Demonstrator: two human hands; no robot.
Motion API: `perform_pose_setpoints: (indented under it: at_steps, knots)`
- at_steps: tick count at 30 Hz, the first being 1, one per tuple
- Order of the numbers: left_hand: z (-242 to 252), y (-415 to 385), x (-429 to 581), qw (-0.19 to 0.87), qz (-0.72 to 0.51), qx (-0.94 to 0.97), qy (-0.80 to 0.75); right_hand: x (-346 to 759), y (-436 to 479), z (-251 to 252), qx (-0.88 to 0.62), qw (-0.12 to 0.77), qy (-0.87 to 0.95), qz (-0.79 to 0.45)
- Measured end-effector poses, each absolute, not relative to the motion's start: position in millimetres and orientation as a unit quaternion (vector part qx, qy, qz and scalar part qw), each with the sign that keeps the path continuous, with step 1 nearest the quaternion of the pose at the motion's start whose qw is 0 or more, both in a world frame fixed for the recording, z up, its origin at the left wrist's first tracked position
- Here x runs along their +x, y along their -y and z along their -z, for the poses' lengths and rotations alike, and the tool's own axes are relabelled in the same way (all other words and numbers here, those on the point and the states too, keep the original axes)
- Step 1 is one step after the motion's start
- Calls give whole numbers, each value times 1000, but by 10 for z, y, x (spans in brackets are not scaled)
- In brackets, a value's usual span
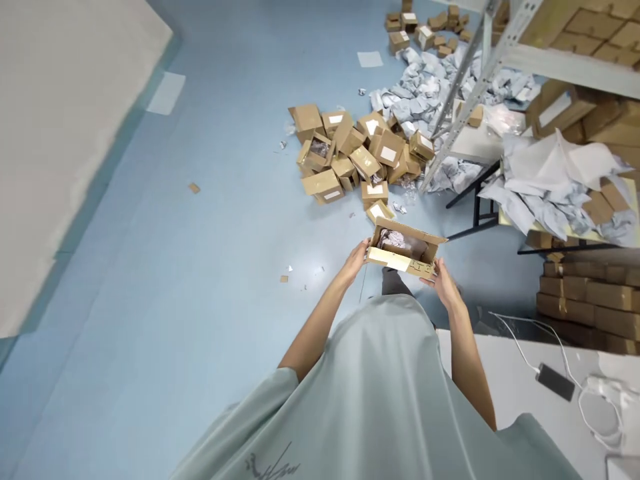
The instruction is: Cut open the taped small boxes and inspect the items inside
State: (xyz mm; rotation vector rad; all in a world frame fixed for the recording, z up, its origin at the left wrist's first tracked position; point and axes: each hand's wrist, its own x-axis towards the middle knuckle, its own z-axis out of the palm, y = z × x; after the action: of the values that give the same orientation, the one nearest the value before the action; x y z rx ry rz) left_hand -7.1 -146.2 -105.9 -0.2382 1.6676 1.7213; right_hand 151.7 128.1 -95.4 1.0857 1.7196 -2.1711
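Observation:
Between my two hands I hold an open cardboard box (407,261) at waist height, out in front of my body. Its top side faces up toward me, and some crumpled, whitish packing material (393,239) lies in its left part. My left hand (356,260) grips the left end of the box, fingers pressed to its side. At the right end my right hand (442,280) holds the lower corner, with the fingers partly beneath it. A white label sits on the near side of the box.
A heap of open cardboard boxes (370,150) lies on the blue floor ahead, beside grey mailing bags (425,83). A metal rack (473,93) and a table piled with bags (555,180) stand right. Stacked cartons (590,300) and a white surface with a black device (555,381) are nearer.

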Motion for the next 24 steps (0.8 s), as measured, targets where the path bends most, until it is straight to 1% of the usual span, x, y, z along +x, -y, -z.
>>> perform_pose_setpoints:
  at_steps: [6,11,16,24]
  knots:
    - [1019,1590,-1126,293,-678,-181,-650,-178,-1427,965,298,178,-589,730]
    - [989,1575,-1909,230,-674,-247,-657,-1482,-1527,881,249,236,-606,718]
    - [1055,1558,-2571,194,-690,-265,-645,-2521,-1576,870,226,256,-621,705]
    - [1337,1784,-3802,217,-690,-294,-625,-3561,-1239,1070,261,259,-624,690]
